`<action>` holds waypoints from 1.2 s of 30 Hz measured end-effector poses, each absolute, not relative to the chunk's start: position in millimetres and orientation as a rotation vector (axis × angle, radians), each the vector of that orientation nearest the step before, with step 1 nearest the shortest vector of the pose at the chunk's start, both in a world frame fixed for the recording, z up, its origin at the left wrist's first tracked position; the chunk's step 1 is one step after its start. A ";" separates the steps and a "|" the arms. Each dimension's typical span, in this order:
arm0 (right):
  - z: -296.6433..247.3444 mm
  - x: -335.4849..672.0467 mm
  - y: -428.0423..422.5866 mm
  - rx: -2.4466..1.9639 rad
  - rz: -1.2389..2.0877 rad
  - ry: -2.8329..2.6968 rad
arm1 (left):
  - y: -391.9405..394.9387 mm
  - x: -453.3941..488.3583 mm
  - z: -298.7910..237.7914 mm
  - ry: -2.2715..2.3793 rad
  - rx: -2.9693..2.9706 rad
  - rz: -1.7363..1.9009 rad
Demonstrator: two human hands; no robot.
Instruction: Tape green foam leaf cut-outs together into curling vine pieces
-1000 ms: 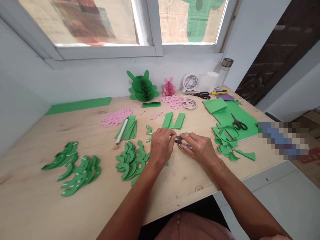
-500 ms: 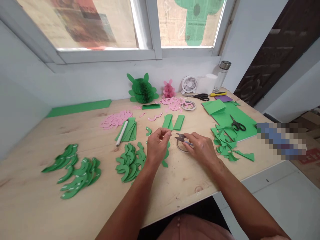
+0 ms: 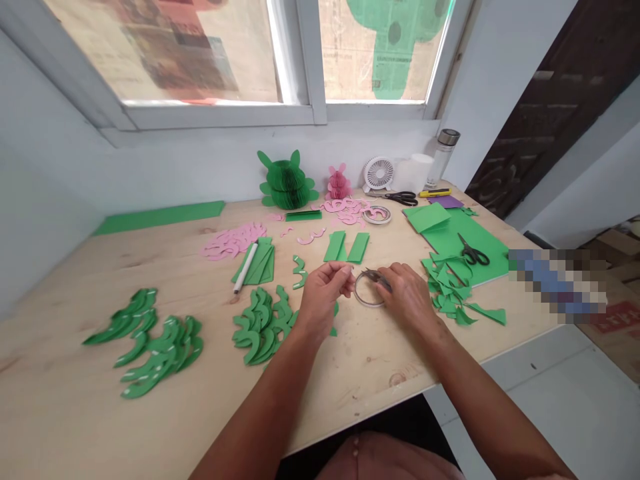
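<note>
My left hand (image 3: 323,297) hovers over the wooden table (image 3: 325,373) with thumb and fingers pinched together; what they pinch is too small to make out. A green curved paper piece (image 3: 334,313) lies under it. My right hand (image 3: 409,295) is closed on a small thread snipper (image 3: 376,275), its blades pointing left over a roll of tape (image 3: 367,295) lying flat between the hands. A pile of green curved cut-outs (image 3: 263,320) sits just left of my left hand.
More green cut-outs (image 3: 150,340) lie at the left, pink ones (image 3: 231,239) and a white pen (image 3: 245,267) farther back. Green scraps (image 3: 453,287), green sheets and black scissors (image 3: 473,252) lie at the right. Paper models, a fan (image 3: 379,173) and a bottle (image 3: 443,155) stand by the wall.
My hands parted half a second ago with the snipper lifted, then came back together over the tape roll. The camera tilted slightly.
</note>
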State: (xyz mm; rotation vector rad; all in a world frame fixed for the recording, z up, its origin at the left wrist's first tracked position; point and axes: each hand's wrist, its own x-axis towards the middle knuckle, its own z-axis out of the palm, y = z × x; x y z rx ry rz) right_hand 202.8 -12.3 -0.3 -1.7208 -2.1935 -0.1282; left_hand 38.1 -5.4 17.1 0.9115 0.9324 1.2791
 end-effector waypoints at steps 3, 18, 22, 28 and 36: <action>-2.0 203.6 -10.8 -1.638 -0.083 -2.121 | -7.5 39.6 18.0 0.880 0.868 1.241; 6.5 193.5 -14.6 -1.069 0.595 -1.729 | -15.3 51.1 13.4 0.846 0.927 1.222; 6.2 191.5 -15.3 -1.078 0.648 -1.658 | -16.3 54.6 11.0 0.879 0.967 1.273; 3.3 189.6 -14.8 -1.104 0.702 -1.600 | -18.5 58.4 8.9 0.916 0.977 1.318; 3.9 192.0 -12.9 -1.159 0.715 -1.603 | -21.7 57.8 7.9 1.049 1.201 1.338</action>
